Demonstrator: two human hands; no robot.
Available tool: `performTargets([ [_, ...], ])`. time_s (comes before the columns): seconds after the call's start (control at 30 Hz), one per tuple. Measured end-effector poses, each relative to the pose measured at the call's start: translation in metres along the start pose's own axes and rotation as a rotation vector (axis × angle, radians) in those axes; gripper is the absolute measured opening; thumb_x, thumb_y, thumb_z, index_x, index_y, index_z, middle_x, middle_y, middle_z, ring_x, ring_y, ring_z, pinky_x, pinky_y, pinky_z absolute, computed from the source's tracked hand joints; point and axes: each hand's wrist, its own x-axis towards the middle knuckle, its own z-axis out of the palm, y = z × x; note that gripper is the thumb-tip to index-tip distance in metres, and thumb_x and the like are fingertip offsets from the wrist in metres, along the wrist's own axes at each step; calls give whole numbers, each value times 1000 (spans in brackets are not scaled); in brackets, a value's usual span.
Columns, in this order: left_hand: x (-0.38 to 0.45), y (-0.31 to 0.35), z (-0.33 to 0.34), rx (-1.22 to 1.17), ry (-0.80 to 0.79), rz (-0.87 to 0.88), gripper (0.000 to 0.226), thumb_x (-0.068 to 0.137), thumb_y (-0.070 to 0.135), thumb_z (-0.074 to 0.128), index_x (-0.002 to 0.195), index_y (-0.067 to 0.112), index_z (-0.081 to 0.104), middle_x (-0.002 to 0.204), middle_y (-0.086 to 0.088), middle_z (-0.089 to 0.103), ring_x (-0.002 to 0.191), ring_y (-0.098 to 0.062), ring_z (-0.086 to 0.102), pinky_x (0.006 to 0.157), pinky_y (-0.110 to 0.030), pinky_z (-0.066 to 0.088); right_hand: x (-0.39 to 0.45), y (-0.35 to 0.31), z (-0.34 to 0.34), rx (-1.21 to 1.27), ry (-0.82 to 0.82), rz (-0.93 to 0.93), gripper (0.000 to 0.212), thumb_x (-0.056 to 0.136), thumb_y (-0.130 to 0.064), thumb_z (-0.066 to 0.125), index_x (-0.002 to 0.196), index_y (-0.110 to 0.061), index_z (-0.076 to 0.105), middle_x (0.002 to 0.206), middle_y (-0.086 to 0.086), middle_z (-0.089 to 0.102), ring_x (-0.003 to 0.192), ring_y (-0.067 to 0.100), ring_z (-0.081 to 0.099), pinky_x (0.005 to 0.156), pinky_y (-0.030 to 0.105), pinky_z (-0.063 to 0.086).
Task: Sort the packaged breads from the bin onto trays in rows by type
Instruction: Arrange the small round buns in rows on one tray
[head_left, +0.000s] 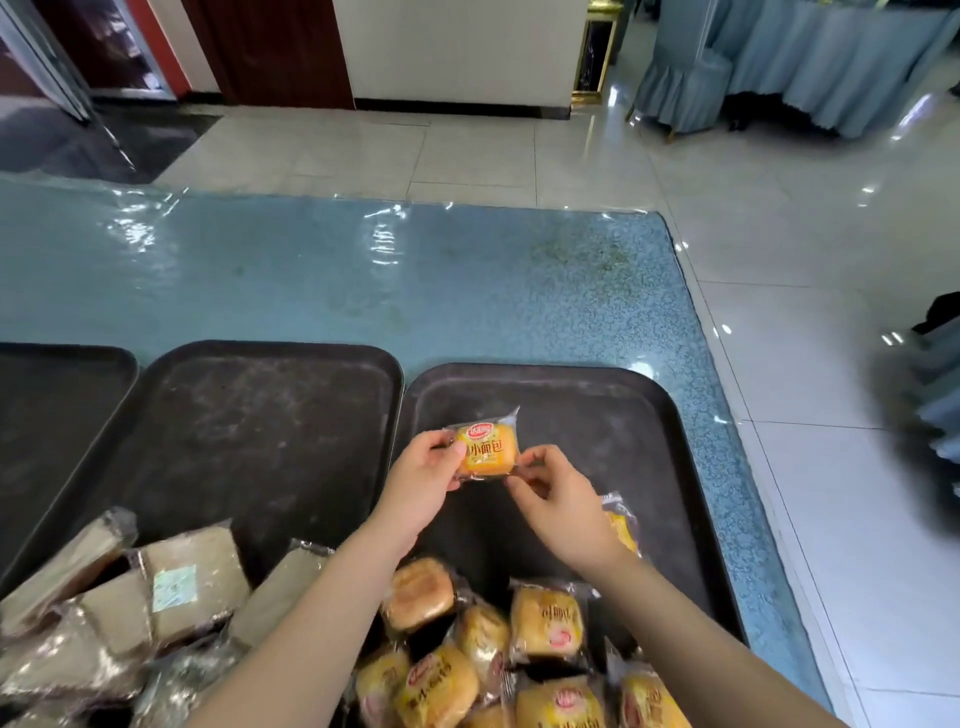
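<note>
Head view, starting at the fingertips: the left hand (426, 470) pinches the left edge of a small yellow bread packet (485, 449), thumb on its printed face, while the right hand (553, 499) pinches the crimped wrapper at the packet's lower right corner. Both hands are curled onto the one packet, which sits between them — neither is clearly nearer. Its longer side runs roughly left to right, slightly tilted, over the near-left part of the right tray (623, 415); whether it touches the tray floor or hangs just above it, I cannot tell. The coming move, as I judge it, is a set-down straight below the fingers to start a row.

Counted outward: one packet in hand; one more yellow packet (621, 525) lies on the same tray, partly hidden behind the right wrist. The heap of yellow breads (545, 621) at the near edge shows about eight — some are cut off. Brown rectangular packets (192, 582) at lower left number about six. Three dark trays are in view: the right one, the middle tray (249, 415), and the left tray (57, 395), all on a blue table (363, 275).
</note>
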Motion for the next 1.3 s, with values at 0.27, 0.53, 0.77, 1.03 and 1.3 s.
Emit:
performTargets([
  [0.27, 103, 0, 4, 436, 253, 151, 40, 93, 17, 60, 131, 13, 46, 126, -5, 51, 108, -22, 59, 87, -26, 45, 102, 2, 43, -254, -28, 117, 37, 86, -16, 56, 123, -11, 59, 115, 9, 60, 111, 25, 55, 98, 32, 44],
  [0.53, 111, -23, 3, 772, 191, 377, 37, 93, 23, 57, 129, 20, 49, 140, 1, 50, 137, -20, 32, 105, -36, 41, 119, 0, 57, -353, -145, 175, 55, 88, -20, 51, 142, -16, 39, 138, 11, 40, 128, 30, 34, 107, 37, 34],
  [0.77, 84, -18, -8, 761, 98, 287, 48, 98, 28, 51, 144, 25, 39, 158, -2, 27, 148, -21, 15, 119, -38, 18, 77, 10, 26, -367, 58, 98, 63, 88, -19, 54, 146, -12, 32, 139, 9, 39, 127, 29, 33, 110, 35, 27],
  [1.03, 3, -23, -8, 765, -133, 247, 50, 97, 27, 51, 145, 22, 38, 151, 5, 39, 142, -14, 29, 115, -32, 25, -21, 55, -21, -536, 285, 138, 50, 80, -32, 70, 121, -13, 52, 121, 9, 55, 111, 32, 49, 93, 42, 39],
  [1.3, -70, -33, -1, 709, -130, 340, 37, 97, 25, 51, 133, 29, 50, 138, 13, 48, 128, -5, 43, 110, -24, 35, -60, 72, -26, -624, 140, 259, 67, 86, -46, 64, 137, -15, 33, 136, 9, 42, 125, 28, 41, 102, 38, 39],
])
